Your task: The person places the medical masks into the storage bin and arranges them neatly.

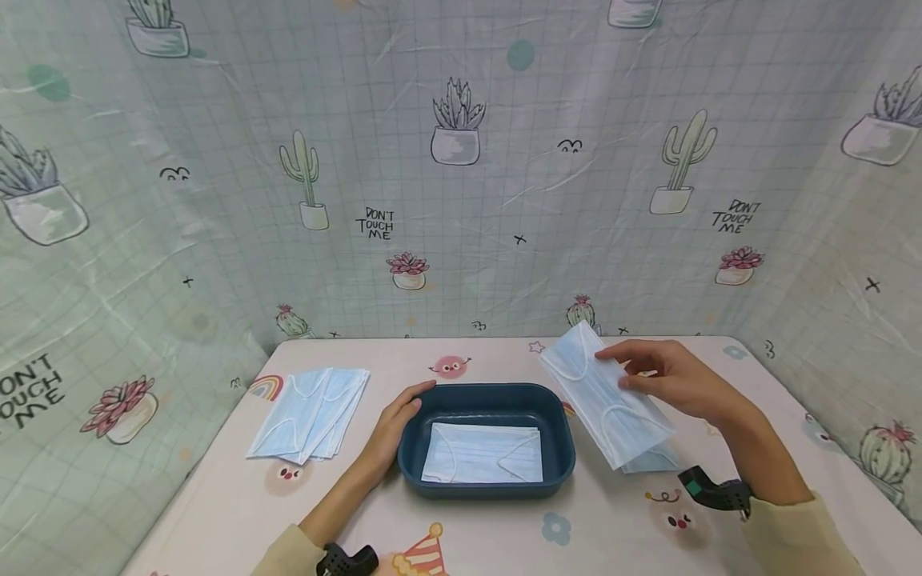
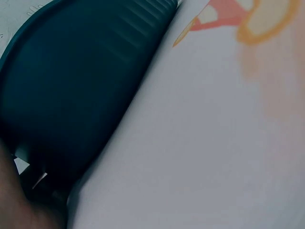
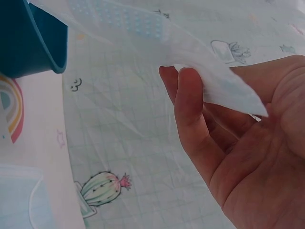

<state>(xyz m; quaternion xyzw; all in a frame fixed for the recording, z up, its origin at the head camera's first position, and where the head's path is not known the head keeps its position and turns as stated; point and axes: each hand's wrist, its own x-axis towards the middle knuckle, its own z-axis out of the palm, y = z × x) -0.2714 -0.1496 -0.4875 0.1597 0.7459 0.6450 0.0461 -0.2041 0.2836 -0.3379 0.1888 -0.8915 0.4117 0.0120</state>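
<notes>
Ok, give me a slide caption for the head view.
Left hand steadies a dark blue tray holding one face mask while the right hand lifts another mask beside it.

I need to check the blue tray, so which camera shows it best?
The head view: the whole blue tray shows there, a mask lying inside and the left hand on its rim. The left wrist view shows only its dark outer wall; the right wrist view only one corner.

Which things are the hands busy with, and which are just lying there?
In use:
face mask held by the right hand
blue tray touched by the left hand
mask in the tray

Lying about:
stack of masks on the table
</notes>
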